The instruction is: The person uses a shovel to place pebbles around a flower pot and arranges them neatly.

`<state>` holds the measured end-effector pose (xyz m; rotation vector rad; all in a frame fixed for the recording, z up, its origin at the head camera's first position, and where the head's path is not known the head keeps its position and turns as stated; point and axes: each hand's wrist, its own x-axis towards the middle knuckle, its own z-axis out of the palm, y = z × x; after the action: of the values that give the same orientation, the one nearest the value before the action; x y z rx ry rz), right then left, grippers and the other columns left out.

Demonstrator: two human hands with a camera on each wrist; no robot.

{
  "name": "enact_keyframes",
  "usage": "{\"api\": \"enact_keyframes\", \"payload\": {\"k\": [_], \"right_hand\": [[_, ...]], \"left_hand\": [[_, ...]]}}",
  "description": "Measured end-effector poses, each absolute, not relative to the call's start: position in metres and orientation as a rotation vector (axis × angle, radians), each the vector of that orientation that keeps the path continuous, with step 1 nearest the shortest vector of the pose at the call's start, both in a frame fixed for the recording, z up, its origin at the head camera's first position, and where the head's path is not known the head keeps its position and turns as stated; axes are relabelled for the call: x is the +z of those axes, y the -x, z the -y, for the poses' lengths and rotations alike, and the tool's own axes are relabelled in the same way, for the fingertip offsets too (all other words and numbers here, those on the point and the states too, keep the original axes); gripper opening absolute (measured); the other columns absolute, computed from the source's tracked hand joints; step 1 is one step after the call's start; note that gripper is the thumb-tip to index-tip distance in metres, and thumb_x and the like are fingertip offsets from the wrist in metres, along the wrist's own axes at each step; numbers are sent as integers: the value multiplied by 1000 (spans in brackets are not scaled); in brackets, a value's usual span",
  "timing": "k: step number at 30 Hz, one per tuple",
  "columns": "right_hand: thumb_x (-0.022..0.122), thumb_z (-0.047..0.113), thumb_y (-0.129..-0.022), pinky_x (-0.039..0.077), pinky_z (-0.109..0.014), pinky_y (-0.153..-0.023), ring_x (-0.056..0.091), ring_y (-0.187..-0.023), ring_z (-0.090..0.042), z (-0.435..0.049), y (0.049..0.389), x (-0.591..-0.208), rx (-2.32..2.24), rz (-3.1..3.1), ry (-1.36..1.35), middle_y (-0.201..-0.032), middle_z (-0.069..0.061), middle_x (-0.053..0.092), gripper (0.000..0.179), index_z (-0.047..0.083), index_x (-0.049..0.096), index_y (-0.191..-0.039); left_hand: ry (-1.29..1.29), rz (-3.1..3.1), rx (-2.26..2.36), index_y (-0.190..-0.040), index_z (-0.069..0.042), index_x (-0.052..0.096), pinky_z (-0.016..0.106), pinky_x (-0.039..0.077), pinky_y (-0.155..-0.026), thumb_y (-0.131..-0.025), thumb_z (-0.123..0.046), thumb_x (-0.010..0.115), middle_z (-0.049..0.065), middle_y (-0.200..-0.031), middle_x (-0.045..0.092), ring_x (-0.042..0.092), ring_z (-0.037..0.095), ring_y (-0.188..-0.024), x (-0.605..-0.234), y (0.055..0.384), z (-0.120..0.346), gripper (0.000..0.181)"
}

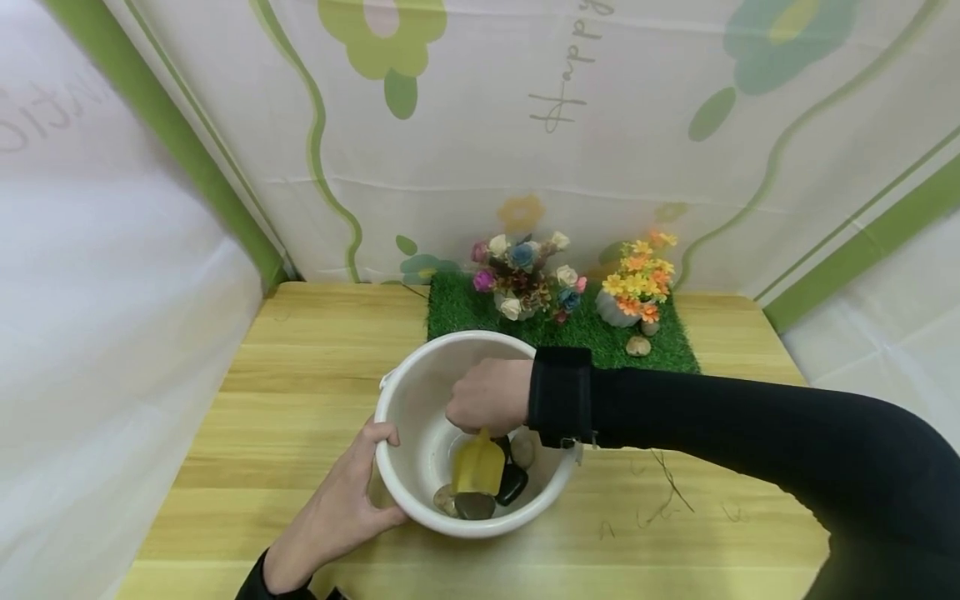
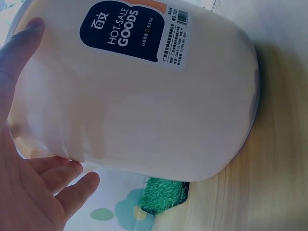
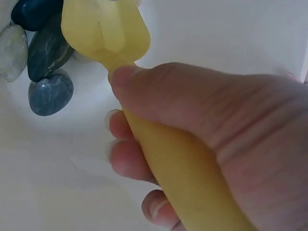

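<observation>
A white bucket point(image 1: 405, 492) stands on the wooden table, its outer wall point(image 2: 144, 110) and label filling much of the left wrist view. My left hand point(image 1: 337, 504) holds the bucket at its left rim, with a finger hooked over the edge. Down inside the bucket, my right hand point(image 1: 491, 393) grips a yellow plastic shovel point(image 1: 477, 468) by its handle, the thumb pressed along the neck in the right wrist view. The shovel's blade point(image 3: 106, 29) lies among several smooth stones, including a black stone point(image 1: 512, 483) and a grey stone point(image 1: 475, 506).
Behind the bucket lies a green turf mat point(image 1: 465, 300). On it stand a pot of mixed roses point(image 1: 525, 275) and a pot of yellow and orange flowers point(image 1: 641, 279), with a pebble point(image 1: 638, 346) in front. A printed curtain point(image 1: 480, 150) hangs behind the table.
</observation>
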<state>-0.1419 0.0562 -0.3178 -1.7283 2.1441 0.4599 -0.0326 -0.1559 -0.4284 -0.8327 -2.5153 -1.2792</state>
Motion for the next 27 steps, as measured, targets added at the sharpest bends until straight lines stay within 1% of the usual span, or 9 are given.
{"api": "enact_keyframes", "payload": {"k": [5, 7, 11, 13, 20, 27], "right_hand": [[60, 13, -87, 23, -25, -48, 28, -52, -10, -57, 141, -317, 471, -2161, 1725, -59, 5, 34, 27, 20, 42, -68], [60, 8, -85, 21, -25, -48, 23, -51, -10, -56, 144, -318, 448, -2139, 1710, -57, 5, 29, 30, 19, 39, -65], [58, -2, -76, 14, -26, -50, 11, -53, -11, -55, 152, -321, 329, -2056, 1664, -56, 4, 15, 36, 16, 31, -60], [57, -4, -74, 13, -27, -51, 8, -54, -12, -56, 157, -323, 273, -2013, 1645, -57, 4, 11, 38, 15, 29, -58], [57, -4, -74, 15, -26, -52, 10, -54, -12, -59, 169, -326, 191, -1928, 1635, -54, 4, 14, 36, 14, 33, -55], [59, -1, -73, 16, -25, -50, 14, -51, -11, -60, 175, -326, 167, -1897, 1641, -50, 5, 21, 31, 15, 42, -53]], "left_hand": [[834, 2503, -1269, -108, -14, 35, 42, 43, -88, -62, -43, 81, 12, -149, 22, 36, 29, -125, -429, 34, 156, 71], [831, 2506, -1265, -108, -13, 35, 42, 43, -89, -62, -43, 81, 12, -149, 22, 36, 29, -126, -429, 34, 156, 71], [826, 2510, -1266, -108, -12, 36, 43, 43, -88, -62, -43, 81, 12, -149, 22, 35, 29, -126, -429, 34, 156, 71], [825, 2512, -1267, -108, -12, 36, 44, 42, -89, -63, -43, 81, 12, -149, 21, 34, 29, -126, -429, 33, 156, 71], [817, 2546, -1279, -108, -13, 35, 45, 43, -88, -65, -46, 79, 10, -150, 20, 34, 29, -127, -428, 32, 155, 70], [825, 2515, -1275, -107, -12, 36, 47, 41, -89, -62, -44, 81, 13, -149, 20, 32, 31, -128, -431, 33, 156, 72]]}}
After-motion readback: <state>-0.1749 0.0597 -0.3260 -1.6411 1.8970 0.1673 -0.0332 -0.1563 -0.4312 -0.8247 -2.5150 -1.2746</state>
